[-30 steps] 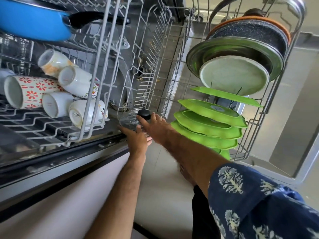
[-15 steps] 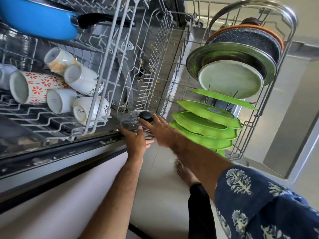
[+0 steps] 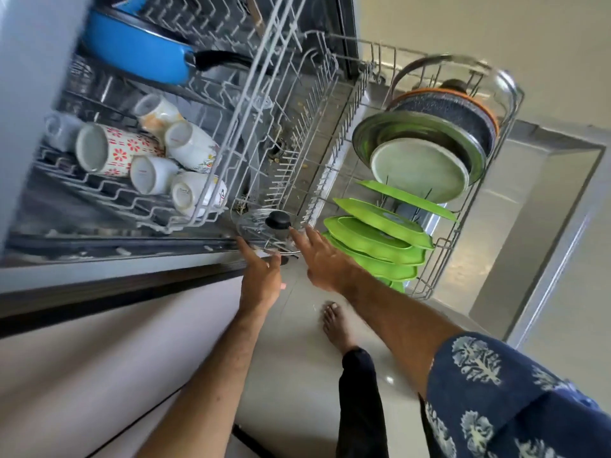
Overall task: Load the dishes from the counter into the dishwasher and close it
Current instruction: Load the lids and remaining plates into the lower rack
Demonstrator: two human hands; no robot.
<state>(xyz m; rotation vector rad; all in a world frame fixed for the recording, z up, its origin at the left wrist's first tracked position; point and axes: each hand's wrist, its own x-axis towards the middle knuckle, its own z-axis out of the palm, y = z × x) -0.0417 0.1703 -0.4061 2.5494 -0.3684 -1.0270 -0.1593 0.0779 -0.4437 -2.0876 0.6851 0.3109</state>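
At the front corner of the pulled-out lower wire rack (image 3: 317,180) of an open dishwasher, a small round glass lid with a black knob (image 3: 264,231) lies tilted among the tines. The person's left hand (image 3: 261,279) reaches up beneath the lid's near rim, fingers extended; the fingertips appear to touch the rim, though the contact is blurred. The right hand (image 3: 322,256) is beside it, fingers straight and spread, its fingertips just at the lid's right edge near the knob, gripping nothing. The right arm wears a dark blue sleeve with a white floral print (image 3: 502,391).

Farther right in the same rack, a row of bright green plastic plates (image 3: 380,236) stands on edge. Beyond them stand a pale round plate (image 3: 420,170), a steel plate (image 3: 370,133), a dark speckled pan with an orange rim (image 3: 456,110) and a large glass lid (image 3: 496,77).

In the upper wire rack (image 3: 231,127) on the left, several white ceramic cups (image 3: 155,173) lie on their sides, one of them a mug with red flowers (image 3: 112,153). Above them rests a blue frying pan with a black handle (image 3: 139,47).

A bare foot (image 3: 337,325) stands on the pale tiled floor below.
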